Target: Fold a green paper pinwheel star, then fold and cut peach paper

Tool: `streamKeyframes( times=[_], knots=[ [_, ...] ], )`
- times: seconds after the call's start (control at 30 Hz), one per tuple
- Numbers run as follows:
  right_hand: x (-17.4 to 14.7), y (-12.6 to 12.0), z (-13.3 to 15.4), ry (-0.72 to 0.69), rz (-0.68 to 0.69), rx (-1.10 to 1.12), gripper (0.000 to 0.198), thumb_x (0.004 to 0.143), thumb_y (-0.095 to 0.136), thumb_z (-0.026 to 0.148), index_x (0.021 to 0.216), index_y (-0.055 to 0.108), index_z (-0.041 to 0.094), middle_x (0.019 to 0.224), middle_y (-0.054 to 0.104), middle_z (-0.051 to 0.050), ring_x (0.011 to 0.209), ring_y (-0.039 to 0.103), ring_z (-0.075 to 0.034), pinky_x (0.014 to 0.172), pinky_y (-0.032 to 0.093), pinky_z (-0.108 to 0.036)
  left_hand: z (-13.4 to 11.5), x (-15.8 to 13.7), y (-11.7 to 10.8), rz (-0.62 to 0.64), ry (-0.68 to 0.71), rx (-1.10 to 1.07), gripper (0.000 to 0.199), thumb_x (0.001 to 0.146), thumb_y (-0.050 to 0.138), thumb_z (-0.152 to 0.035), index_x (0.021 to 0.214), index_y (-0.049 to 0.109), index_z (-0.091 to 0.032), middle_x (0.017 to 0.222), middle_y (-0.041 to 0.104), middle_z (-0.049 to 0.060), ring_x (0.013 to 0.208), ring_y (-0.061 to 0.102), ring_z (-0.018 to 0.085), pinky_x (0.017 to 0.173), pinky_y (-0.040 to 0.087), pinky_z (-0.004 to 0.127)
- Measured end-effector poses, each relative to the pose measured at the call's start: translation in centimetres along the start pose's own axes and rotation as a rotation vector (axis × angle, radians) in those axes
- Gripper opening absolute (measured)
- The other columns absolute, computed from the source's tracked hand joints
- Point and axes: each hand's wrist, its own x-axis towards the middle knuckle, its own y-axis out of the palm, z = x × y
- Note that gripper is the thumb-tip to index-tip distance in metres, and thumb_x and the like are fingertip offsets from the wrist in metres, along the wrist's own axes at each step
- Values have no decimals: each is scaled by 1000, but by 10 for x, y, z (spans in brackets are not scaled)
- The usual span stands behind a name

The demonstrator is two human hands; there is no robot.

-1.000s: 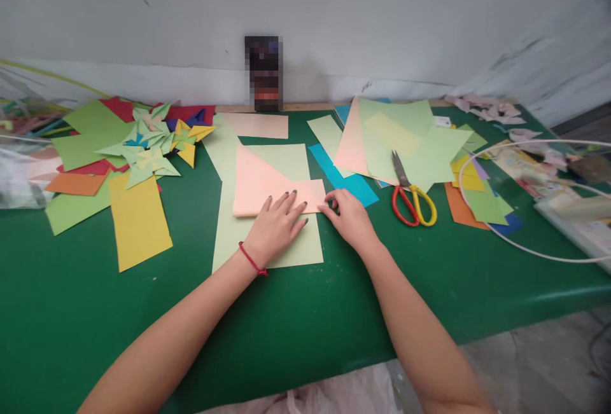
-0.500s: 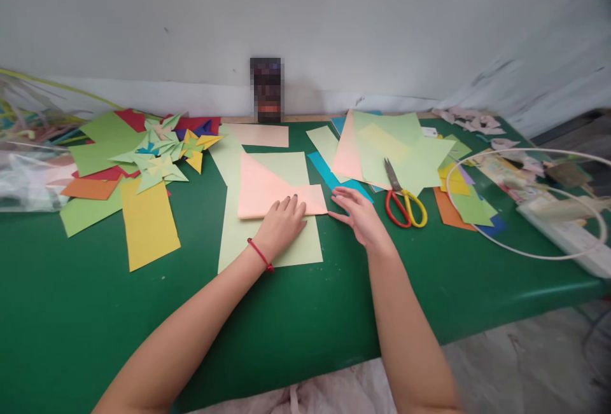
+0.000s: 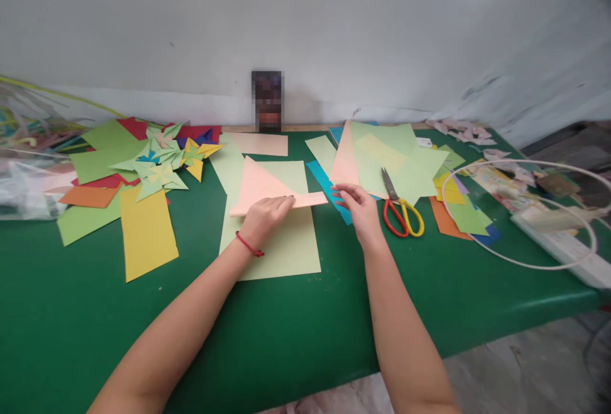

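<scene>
A folded pink paper (image 3: 262, 184) is tilted up a little over a pale green sheet (image 3: 281, 252). My left hand (image 3: 265, 218) is closed on its near edge, with the fingers on top and the thumb hidden. A narrow pink end juts out to the right of that hand. My right hand (image 3: 358, 210) is just beyond this end, with bent fingers apart. Its fingertips are over a blue paper strip (image 3: 324, 180); I cannot tell whether they touch it. Scissors (image 3: 391, 188) with one red and one yellow handle lie open to the right.
Folded paper stars (image 3: 165, 159) lie on coloured sheets at the left, near a yellow sheet (image 3: 149, 229). Green and pink sheets (image 3: 396, 153) are stacked at the back right. A white cable (image 3: 515, 266) loops at the right. A blurred-out upright object (image 3: 268, 101) leans against the wall.
My left hand has gone from lying flat on the pink paper to gripping its near edge, and the paper has tilted. My right hand's fingers have bent more. The blue strip's near end now shows below them.
</scene>
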Motion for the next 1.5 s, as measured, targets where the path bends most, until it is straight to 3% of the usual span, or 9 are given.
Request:
streamKeyframes(
  times=[0.07, 0.13, 0.27, 0.37, 0.47, 0.63, 0.93, 1.1, 1.5],
  knots=[
    [2, 4, 25, -150, 64, -95, 23, 84, 49, 35, 96, 62, 20, 104, 65, -8, 98, 61, -19, 85, 50, -37, 5, 3, -21, -251, -59, -120, 20, 87, 47, -16, 102, 60, -16, 95, 69, 6, 86, 64, 15, 76, 48, 27],
    [3, 11, 55, -294, 61, -157, 26, 88, 43, 37, 97, 62, 22, 104, 65, -7, 102, 59, -19, 89, 48, -39, 10, 5, -44, -526, -164, -291, 14, 83, 56, -20, 94, 64, -20, 78, 70, 0, 66, 62, 10, 60, 47, 19],
    [-3, 28, 104, -587, 129, -179, 31, 88, 45, 41, 113, 54, 26, 115, 60, -5, 112, 54, -20, 93, 46, -40, 16, 7, -79, -701, -300, -492, 3, 76, 64, -22, 78, 67, -21, 57, 61, -7, 47, 51, 5, 43, 38, 16],
    [-16, 39, 124, -789, 130, -309, 51, 77, 63, 42, 123, 47, 28, 125, 54, -5, 120, 47, -23, 101, 39, -43, 19, 7, -91, -711, -239, -697, 6, 77, 63, -19, 81, 67, -22, 78, 71, -2, 74, 65, 13, 68, 52, 26],
    [-31, 42, 133, -918, 98, -473, 47, 78, 63, 39, 122, 49, 30, 126, 54, -5, 121, 46, -25, 104, 33, -48, 20, 8, -99, -654, -56, -818, 12, 76, 64, -16, 84, 67, -24, 94, 71, 1, 98, 63, 20, 91, 47, 43],
    [-42, 41, 134, -982, 92, -493, 37, 81, 60, 30, 117, 53, 29, 104, 67, -1, 103, 60, -21, 103, 35, -46, 19, 9, -109, -629, 79, -842, 12, 73, 68, -22, 84, 66, -25, 97, 70, 2, 97, 63, 21, 87, 50, 44],
    [-39, 42, 135, -1030, 58, -410, 22, 88, 48, 21, 88, 67, 33, 81, 72, 6, 79, 67, -16, 99, 41, -42, 2, 9, -118, -592, 17, -882, 12, 80, 60, -34, 79, 66, -24, 94, 70, 3, 92, 64, 20, 84, 52, 41],
    [-36, 35, 135, -1116, 18, -501, 16, 86, 53, 25, 89, 66, 35, 80, 72, 7, 79, 67, -16, 100, 40, -43, -2, 3, -129, -624, 29, -895, 29, 77, 62, -12, 104, 64, -25, 103, 69, 2, 95, 64, 17, 83, 54, 35],
    [-34, 35, 134, -1217, 38, -571, 24, 89, 47, 18, 93, 64, 34, 86, 72, 8, 87, 66, -15, 103, 37, -44, 0, -10, -149, -630, 146, -808, 18, 79, 62, -11, 91, 67, -23, 85, 73, 0, 80, 68, 16, 75, 56, 33]
  ],
)
